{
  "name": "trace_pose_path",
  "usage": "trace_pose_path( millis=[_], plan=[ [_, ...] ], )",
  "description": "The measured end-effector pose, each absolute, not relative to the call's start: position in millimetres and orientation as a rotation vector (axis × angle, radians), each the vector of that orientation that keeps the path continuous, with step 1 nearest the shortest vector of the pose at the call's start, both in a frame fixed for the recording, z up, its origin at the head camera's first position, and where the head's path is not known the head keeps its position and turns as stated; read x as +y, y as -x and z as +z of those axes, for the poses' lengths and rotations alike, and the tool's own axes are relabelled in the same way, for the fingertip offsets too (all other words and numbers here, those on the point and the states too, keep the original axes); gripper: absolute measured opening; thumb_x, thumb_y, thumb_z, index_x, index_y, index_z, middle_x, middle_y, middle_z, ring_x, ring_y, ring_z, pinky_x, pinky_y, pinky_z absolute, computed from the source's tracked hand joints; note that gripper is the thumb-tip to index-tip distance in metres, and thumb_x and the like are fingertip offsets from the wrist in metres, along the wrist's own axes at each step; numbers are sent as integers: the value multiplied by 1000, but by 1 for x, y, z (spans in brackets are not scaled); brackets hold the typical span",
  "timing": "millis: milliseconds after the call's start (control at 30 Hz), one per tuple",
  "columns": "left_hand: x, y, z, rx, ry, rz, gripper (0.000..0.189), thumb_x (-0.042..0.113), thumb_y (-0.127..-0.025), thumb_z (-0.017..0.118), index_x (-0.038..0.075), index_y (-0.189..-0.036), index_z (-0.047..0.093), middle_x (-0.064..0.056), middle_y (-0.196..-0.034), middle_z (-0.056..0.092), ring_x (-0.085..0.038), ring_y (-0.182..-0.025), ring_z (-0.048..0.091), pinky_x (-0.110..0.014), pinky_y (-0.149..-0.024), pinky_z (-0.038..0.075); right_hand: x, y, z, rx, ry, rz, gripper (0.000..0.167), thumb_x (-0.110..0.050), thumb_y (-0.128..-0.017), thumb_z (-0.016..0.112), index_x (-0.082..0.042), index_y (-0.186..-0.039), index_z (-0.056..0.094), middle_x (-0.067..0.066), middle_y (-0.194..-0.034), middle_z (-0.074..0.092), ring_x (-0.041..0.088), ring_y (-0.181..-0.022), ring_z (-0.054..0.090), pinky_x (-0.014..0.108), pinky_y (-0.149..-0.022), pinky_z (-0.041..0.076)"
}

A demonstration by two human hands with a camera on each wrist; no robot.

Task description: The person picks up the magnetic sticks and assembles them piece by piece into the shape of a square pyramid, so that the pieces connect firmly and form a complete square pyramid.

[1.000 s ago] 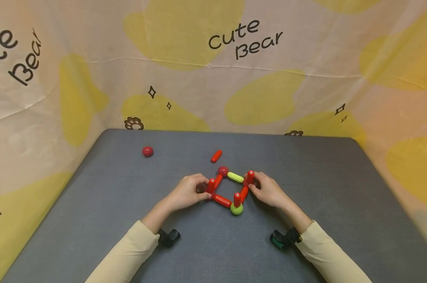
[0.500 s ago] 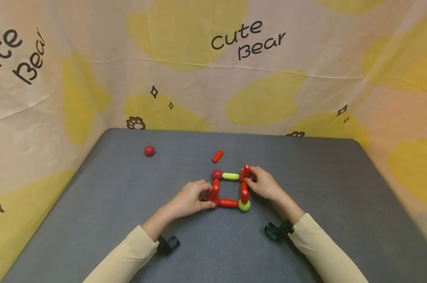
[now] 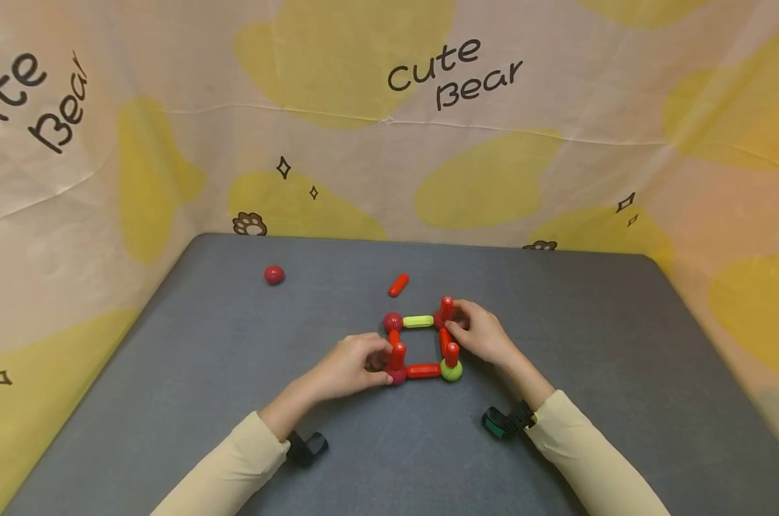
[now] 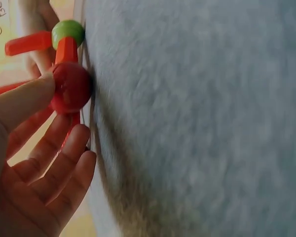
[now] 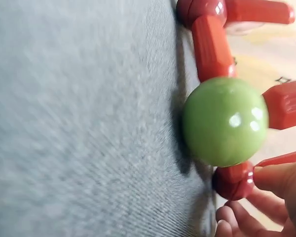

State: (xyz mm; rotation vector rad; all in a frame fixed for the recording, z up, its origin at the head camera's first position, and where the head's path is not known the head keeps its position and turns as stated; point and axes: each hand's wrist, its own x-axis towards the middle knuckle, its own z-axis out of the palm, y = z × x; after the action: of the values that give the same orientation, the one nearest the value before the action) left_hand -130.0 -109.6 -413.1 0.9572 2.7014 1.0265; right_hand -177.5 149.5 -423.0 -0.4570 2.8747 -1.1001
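A square of magnetic rods and balls lies on the table between my hands. My left hand [image 3: 344,367] pinches the front-left red ball [image 4: 71,88] between thumb and fingers; an upright red rod [image 3: 398,356] stands on it. At the back-right corner, my right hand [image 3: 484,335] grips another red ball [image 5: 234,182], also topped by an upright red rod [image 3: 447,308]. A green ball [image 3: 451,370] forms the front-right corner and bears a third upright rod [image 3: 452,351]. The back-left red ball [image 3: 393,322] has no upright. One side is a yellow-green rod [image 3: 418,322]; the others are red.
Behind the square lies a loose red rod [image 3: 398,285]. A loose red ball [image 3: 274,274] sits farther left on the grey table [image 3: 234,315]. A patterned cloth [image 3: 337,158] hangs around the table's back and sides.
Both hands have turned the square from a slanted diamond to nearly straight. Its left-front corner came toward me, and the green ball shifted right. Both hands keep hold of their balls.
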Motion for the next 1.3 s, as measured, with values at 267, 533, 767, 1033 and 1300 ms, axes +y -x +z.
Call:
trace_pose_path(
  millis=[267, 533, 767, 1033, 1300],
  plan=[
    [-121, 147, -406, 2691, -850, 1114, 21, 10, -77, 72, 10, -98, 66, -3, -93, 65, -9, -76, 62, -27, -68, 51, 161, 150, -416, 2901, 448, -1102, 35, -12, -84, 64, -4, -118, 57, 12, -107, 63, 16, -76, 60, 30, -65, 48],
    [-117, 172, -407, 2794, -673, 1153, 25, 14, -80, 70, 11, -104, 66, -5, -101, 64, -16, -85, 65, -32, -73, 51, 169, 125, -413, 2791, 581, -1063, 37, -8, -83, 63, -6, -119, 55, 8, -106, 62, 9, -75, 58, 23, -64, 46],
    [-107, 186, -417, 2790, -614, 1176, 27, 14, -81, 69, 12, -107, 67, -2, -103, 65, -14, -86, 64, -30, -75, 50, 161, 116, -414, 2762, 650, -1041, 50, -13, -80, 70, -1, -124, 50, 8, -105, 60, 10, -76, 57, 24, -67, 48],
    [-100, 186, -420, 2782, -626, 1172, 23, 12, -80, 69, 13, -103, 68, 0, -95, 65, -10, -77, 61, -25, -68, 48, 154, 118, -415, 2832, 566, -1020, 56, -17, -77, 72, -3, -126, 50, 6, -103, 61, 9, -71, 54, 22, -61, 44],
    [-103, 179, -417, 2773, -621, 1146, 20, 11, -77, 73, 12, -96, 66, 0, -91, 65, -10, -77, 63, -25, -68, 50, 159, 125, -414, 2856, 568, -993, 43, -10, -80, 68, -5, -121, 55, 5, -95, 59, 13, -74, 54, 26, -63, 44]
  ],
)
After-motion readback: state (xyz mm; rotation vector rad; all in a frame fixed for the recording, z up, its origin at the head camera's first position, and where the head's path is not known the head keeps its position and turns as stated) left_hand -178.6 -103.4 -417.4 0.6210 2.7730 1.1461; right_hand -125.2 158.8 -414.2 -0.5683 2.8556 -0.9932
